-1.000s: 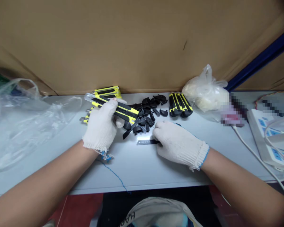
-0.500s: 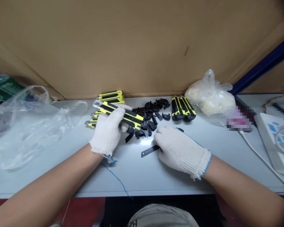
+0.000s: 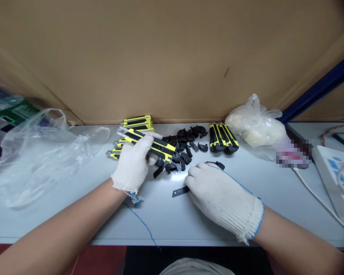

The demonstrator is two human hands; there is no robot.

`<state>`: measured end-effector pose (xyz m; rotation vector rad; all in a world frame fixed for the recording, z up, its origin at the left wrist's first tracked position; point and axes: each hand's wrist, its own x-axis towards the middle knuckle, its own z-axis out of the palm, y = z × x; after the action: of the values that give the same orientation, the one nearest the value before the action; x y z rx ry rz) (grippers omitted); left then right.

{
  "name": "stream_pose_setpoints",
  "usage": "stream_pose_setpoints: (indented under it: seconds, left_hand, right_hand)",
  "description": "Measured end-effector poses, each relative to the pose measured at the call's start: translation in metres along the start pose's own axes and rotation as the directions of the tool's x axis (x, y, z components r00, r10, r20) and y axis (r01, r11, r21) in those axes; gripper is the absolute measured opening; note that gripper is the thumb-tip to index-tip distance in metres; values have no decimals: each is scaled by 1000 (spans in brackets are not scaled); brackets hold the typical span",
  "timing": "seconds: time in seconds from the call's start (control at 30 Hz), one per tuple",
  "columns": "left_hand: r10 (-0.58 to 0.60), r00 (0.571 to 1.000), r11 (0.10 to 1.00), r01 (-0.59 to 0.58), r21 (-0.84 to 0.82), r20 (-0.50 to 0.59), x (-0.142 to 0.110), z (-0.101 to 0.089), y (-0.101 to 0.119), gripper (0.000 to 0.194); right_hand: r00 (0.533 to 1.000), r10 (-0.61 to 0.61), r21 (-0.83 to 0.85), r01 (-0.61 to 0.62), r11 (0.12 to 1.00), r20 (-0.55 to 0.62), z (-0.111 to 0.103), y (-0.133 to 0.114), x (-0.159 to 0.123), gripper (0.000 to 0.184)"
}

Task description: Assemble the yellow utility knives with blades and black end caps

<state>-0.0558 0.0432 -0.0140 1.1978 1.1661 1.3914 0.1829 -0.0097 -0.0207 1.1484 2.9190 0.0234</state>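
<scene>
The gloved left hand (image 3: 130, 165) is closed around a yellow-and-black utility knife (image 3: 151, 144) above the pale grey counter (image 3: 166, 225). The gloved right hand (image 3: 218, 194), fingers curled, covers one end of a dark steel snap-off blade (image 3: 180, 191); any grip is unclear.

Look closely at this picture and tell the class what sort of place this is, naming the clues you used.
Probably a small assembly workshop: yellow-and-black utility knives lie bundled on a pale workbench beside a heap of black plastic parts, and the person wears white knit work gloves.
</scene>
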Motion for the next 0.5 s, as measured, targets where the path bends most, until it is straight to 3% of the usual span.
stream_pose_setpoints:
  seconds: [0.3,0.4,0.5]
  left_hand:
    - [-37,999,998,37,-60,1,1,0,-1,26]
    - [-42,999,989,41,-140,-1,3,0,-2,24]
    - [-84,996,961,84,-265,12,5,2,-1,20]
  right_hand:
    - [998,50,60,-48,997,-30,6,-1,3,9]
    - [994,95,139,-87,986,-49,-3,7,3,6]
    - [970,218,138,-202,970,-112,-18,28,-1,10]
